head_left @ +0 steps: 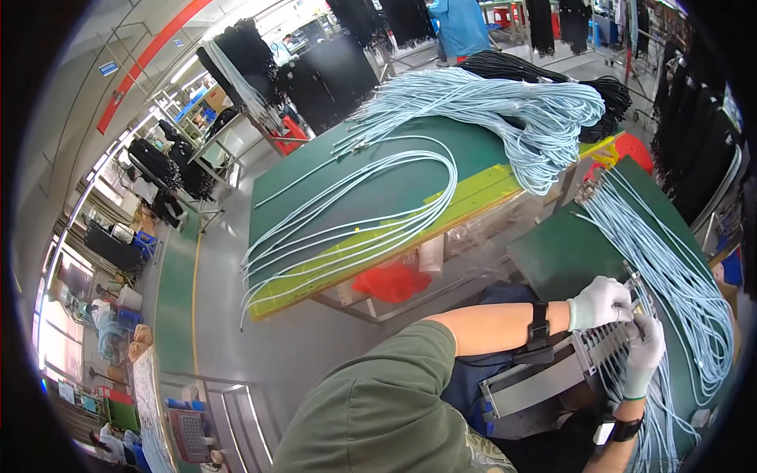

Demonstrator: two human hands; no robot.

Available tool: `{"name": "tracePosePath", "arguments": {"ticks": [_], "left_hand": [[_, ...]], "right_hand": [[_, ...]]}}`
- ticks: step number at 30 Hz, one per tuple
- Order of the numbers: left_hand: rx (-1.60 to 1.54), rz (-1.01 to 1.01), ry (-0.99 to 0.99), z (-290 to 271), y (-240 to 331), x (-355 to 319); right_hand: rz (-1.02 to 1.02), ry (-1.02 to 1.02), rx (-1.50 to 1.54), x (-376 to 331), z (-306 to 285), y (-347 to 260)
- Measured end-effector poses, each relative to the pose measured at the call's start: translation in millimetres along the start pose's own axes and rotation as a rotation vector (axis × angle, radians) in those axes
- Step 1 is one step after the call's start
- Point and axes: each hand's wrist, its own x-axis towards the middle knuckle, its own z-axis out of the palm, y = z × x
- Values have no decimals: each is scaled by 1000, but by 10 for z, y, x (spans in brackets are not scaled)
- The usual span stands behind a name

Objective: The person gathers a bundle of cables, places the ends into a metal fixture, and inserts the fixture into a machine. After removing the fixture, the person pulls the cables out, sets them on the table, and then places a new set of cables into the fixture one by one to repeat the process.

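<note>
Both hands in white gloves, close together at the upper end of a slotted metal fixture (544, 392), which sits near the person's lap beside the nearer green surface (552, 252). Left hand (601, 303): fingers bent and drawn in, tips by the fixture's end. Right hand (645, 344): just below and to the right, fingers curled, tips near the left's. Whether either one pinches a cable end, cannot tell; too small and partly hidden. Light blue cables (662, 402) run down beside the right hand and forearm. Black strap (539, 323) on the left wrist.

On the nearer surface, right of the hands: long bundle of light blue cables (662, 260), ends bunched at the top. Farther green surface (481, 146), yellow-green strip (481, 189) along its near edge: a few looped cables (452, 177), a large light blue pile (544, 118), black cables (615, 98) behind.
</note>
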Motion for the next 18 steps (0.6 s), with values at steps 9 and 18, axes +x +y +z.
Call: {"name": "tracePosePath", "arguments": {"ticks": [9,18], "left_hand": [[113,145,-33,-20,74,-49],[386,207,84,-177,-20,81]], "right_hand": [[-192,-85,-244,24,-100,-127],[174,-56,11,-222,-407,410]]}}
